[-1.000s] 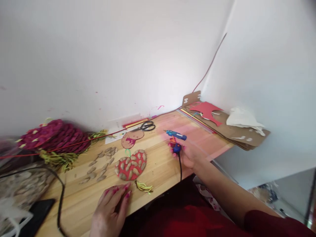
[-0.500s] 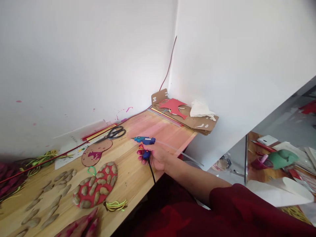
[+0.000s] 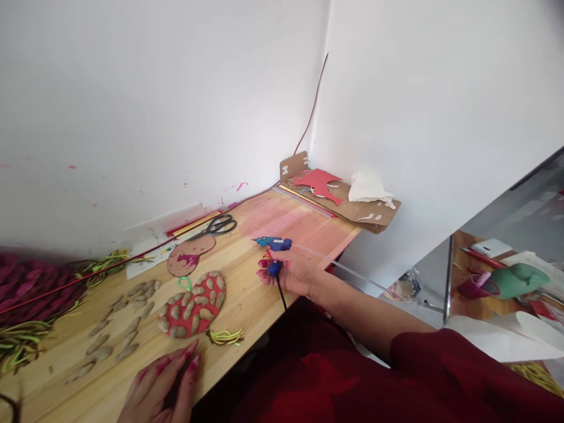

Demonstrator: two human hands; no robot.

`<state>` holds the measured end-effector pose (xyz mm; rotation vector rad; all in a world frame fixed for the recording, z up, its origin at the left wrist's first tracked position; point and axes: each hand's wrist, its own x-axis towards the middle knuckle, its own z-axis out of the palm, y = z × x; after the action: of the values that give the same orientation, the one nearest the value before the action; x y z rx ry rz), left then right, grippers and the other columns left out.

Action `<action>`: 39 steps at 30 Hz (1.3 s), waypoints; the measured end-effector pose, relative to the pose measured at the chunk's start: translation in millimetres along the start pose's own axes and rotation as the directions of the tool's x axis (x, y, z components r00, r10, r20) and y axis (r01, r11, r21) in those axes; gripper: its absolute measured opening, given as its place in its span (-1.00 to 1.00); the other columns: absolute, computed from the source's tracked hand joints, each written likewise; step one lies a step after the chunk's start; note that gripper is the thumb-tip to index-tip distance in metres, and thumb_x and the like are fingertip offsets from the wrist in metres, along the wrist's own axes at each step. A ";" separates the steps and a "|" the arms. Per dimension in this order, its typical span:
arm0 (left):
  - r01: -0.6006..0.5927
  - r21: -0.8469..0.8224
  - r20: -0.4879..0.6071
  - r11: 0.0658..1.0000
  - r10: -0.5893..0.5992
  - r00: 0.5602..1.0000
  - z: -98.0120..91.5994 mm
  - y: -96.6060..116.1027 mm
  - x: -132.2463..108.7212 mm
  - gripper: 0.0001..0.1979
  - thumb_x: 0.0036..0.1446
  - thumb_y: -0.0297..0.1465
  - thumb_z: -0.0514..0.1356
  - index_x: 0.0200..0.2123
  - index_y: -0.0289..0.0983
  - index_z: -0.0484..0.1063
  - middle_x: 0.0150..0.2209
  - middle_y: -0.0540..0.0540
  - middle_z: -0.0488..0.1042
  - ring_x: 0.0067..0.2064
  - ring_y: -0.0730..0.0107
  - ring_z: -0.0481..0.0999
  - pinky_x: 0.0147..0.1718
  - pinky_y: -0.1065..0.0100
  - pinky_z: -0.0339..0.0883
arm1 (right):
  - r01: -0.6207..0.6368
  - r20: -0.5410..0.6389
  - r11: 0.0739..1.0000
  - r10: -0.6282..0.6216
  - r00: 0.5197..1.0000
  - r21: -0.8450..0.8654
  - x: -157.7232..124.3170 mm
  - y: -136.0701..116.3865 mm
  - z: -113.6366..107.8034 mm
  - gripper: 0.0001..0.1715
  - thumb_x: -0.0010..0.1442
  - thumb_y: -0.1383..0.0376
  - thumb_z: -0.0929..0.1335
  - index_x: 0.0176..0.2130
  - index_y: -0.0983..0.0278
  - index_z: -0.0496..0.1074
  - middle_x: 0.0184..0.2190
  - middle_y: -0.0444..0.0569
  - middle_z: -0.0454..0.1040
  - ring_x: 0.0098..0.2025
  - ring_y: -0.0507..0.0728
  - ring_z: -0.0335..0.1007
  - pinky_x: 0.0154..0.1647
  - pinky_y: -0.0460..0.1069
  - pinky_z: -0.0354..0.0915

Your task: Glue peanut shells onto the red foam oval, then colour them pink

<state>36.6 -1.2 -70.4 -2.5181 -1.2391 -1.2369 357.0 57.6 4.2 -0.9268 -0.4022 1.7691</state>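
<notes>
My right hand (image 3: 288,271) is wrapped round the grip of a blue hot glue gun (image 3: 275,242), its nozzle facing left over the table. A clear glue stick (image 3: 339,264) juts from the gun's back end. My left hand (image 3: 161,385) lies on the wood near the front edge, fingers stretched out and thumb apart, holding nothing. Just beyond it is a red heart (image 3: 194,304) covered with peanuts in their shells, with a green loop on top and a yellow-green tassel (image 3: 225,336) at its point. Loose peanuts (image 3: 131,326) form an outline to the left.
Black-handled scissors (image 3: 220,224) lie behind a brown heart cutout (image 3: 189,257) with magenta stains. Cardboard (image 3: 365,212), red paper scraps (image 3: 318,181) and a white tissue (image 3: 369,187) fill the far corner. Purple woven material (image 3: 39,285) sits at left. A red cord (image 3: 114,264) runs along the wall.
The view has shifted left, so things appear farther right. More of my left hand shows on the table. My right hand still holds the glue gun.
</notes>
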 end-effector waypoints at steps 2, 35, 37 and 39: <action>0.014 -0.009 0.021 1.000 -0.014 1.000 -3.0 4.2 2.9 -0.74 0.26 -0.32 0.22 0.00 -0.22 0.48 -0.19 -0.15 0.57 -0.19 0.19 0.52 -0.14 0.16 0.39 | -0.012 0.018 1.000 0.013 1.000 -0.020 -4.8 -1.0 -1.3 -0.93 0.24 0.33 0.36 -0.24 0.25 0.36 -0.43 -0.09 0.55 -0.42 0.08 0.54 -0.42 -0.03 0.43; 0.304 -0.229 0.097 0.924 -0.289 0.952 -16.1 32.9 15.7 -0.79 0.28 -0.45 0.17 -0.09 -0.21 0.57 -0.23 -0.17 0.57 -0.15 0.22 0.52 -0.16 0.21 0.45 | 0.221 -0.084 0.937 -0.251 0.964 -0.270 -31.7 -19.6 11.6 -0.80 0.13 0.37 0.44 -0.19 0.18 0.48 -0.36 -0.08 0.62 -0.48 0.06 0.54 -0.60 -0.13 0.38; 0.340 -0.272 0.093 0.901 -0.327 0.941 -20.4 32.0 23.1 -0.83 0.28 -0.43 0.17 -0.20 -0.22 0.59 -0.30 -0.14 0.57 -0.20 0.26 0.53 -0.21 0.26 0.45 | 0.246 -0.088 0.932 -0.278 0.957 -0.266 -31.6 -19.5 11.8 -0.79 0.10 0.36 0.47 -0.21 0.18 0.48 -0.39 -0.10 0.61 -0.48 0.05 0.52 -0.60 -0.13 0.38; 0.369 -0.273 0.066 0.888 -0.366 0.928 -26.5 28.2 35.8 -0.85 0.27 -0.39 0.19 -0.32 -0.21 0.57 -0.35 -0.09 0.57 -0.27 0.30 0.53 -0.24 0.28 0.43 | 0.253 -0.098 0.930 -0.287 0.953 -0.266 -31.9 -19.0 12.7 -0.81 0.09 0.34 0.48 -0.24 0.19 0.48 -0.42 -0.11 0.59 -0.50 0.04 0.50 -0.61 -0.14 0.37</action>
<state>51.9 -7.7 -20.4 -2.5544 -1.7193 -1.5794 364.5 38.2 37.5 -1.1054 -0.6455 1.4147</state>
